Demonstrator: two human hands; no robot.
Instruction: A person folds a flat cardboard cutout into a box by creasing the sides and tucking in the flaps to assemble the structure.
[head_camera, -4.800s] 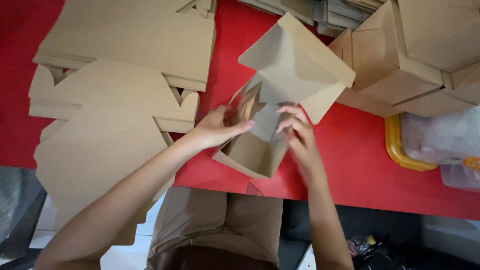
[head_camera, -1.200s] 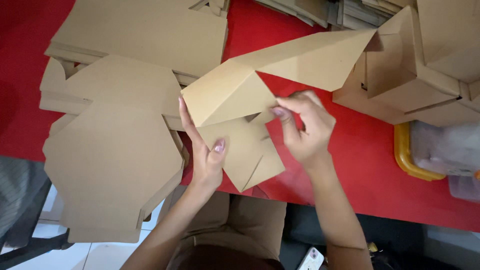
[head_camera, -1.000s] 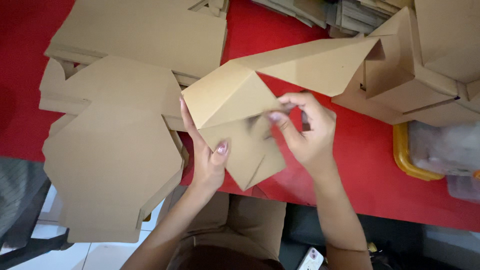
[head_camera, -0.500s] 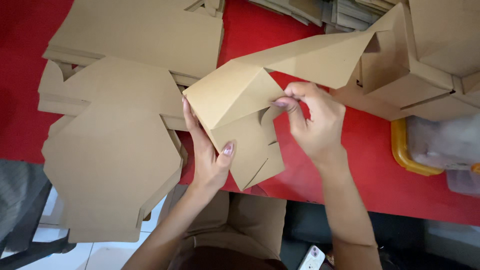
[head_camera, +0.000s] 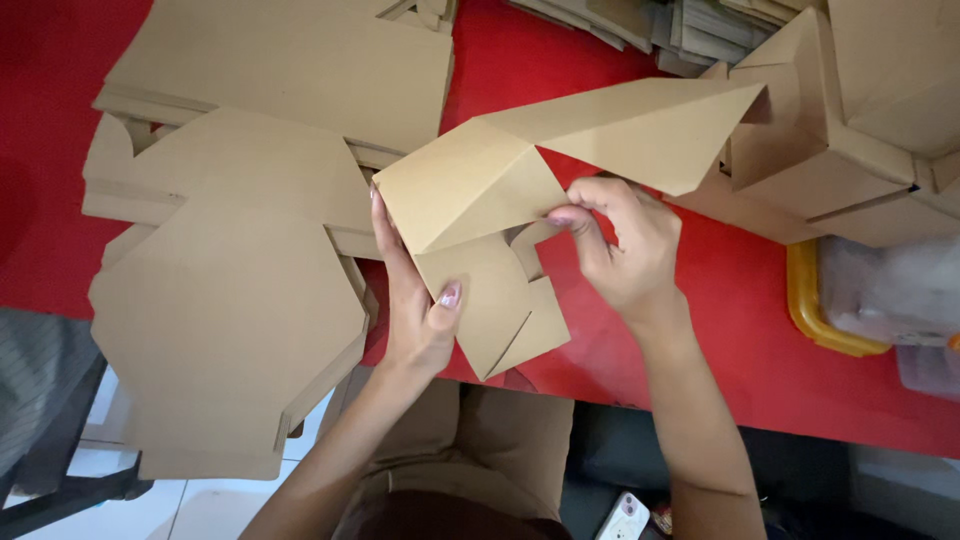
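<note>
Bare red worktop (head_camera: 740, 330) lies open along the near edge, between the half-folded carton (head_camera: 500, 230) and the yellow-rimmed tray (head_camera: 815, 320) toward the right edge. The left half is blocked by stacked flat cardboard blanks (head_camera: 230, 300), which overhang the near edge. Assembled cartons (head_camera: 850, 130) close the far right corner, with the carton's raised flap touching them; a narrow red strip stays open at the far edge.

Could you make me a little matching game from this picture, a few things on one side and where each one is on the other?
Things:
1. left hand
2. flat cardboard stack
3. yellow-rimmed tub
4. phone

Places:
A. right edge of the red table
B. below the table, near the floor
C. hanging over the table's left front edge
D. gripping the half-folded box

Pairs: 1-D, 2-C, 3-A, 4-B
</note>
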